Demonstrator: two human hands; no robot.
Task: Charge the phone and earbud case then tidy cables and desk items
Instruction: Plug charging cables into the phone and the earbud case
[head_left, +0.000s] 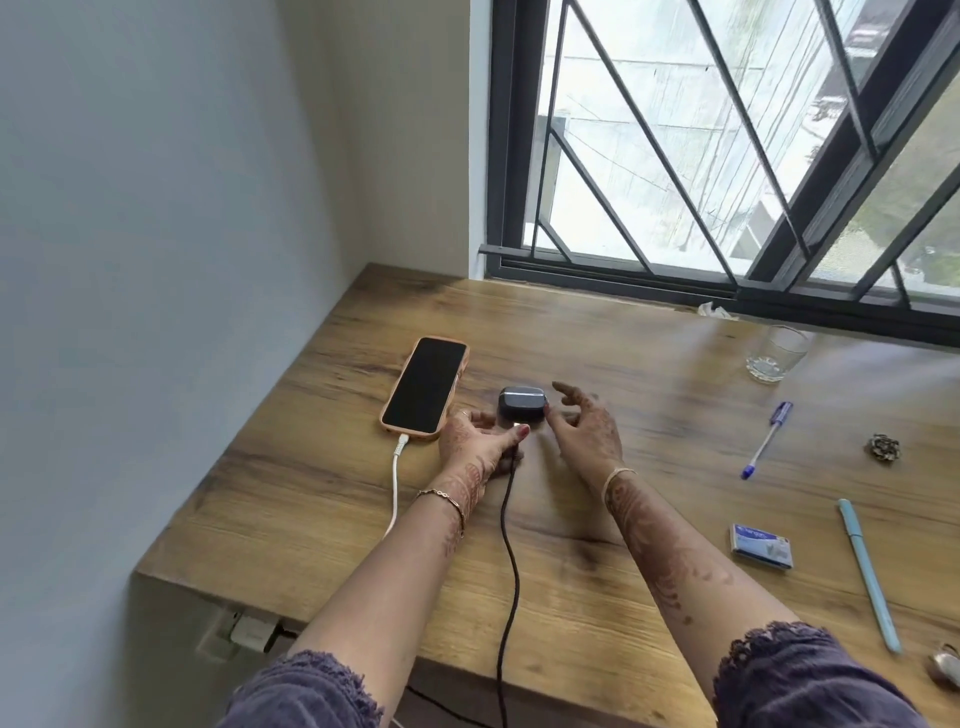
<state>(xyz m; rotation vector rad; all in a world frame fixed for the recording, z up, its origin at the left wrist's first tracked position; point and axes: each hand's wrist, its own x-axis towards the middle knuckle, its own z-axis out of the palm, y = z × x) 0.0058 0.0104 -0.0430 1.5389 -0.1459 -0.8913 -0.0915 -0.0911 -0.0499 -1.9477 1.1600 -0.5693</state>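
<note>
Plug (518, 429) half hidden by left hand (475, 441), blurred

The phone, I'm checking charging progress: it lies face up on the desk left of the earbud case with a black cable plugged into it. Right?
Not quite. The head view shows the phone face up on the desk, left of the earbud case, but the cable plugged into it is white. The black cable is the one the left hand holds at the earbud case.

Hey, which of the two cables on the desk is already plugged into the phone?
The white cable: its end sits in the phone. The black cable is pinched in the left hand beside the earbud case.
</note>
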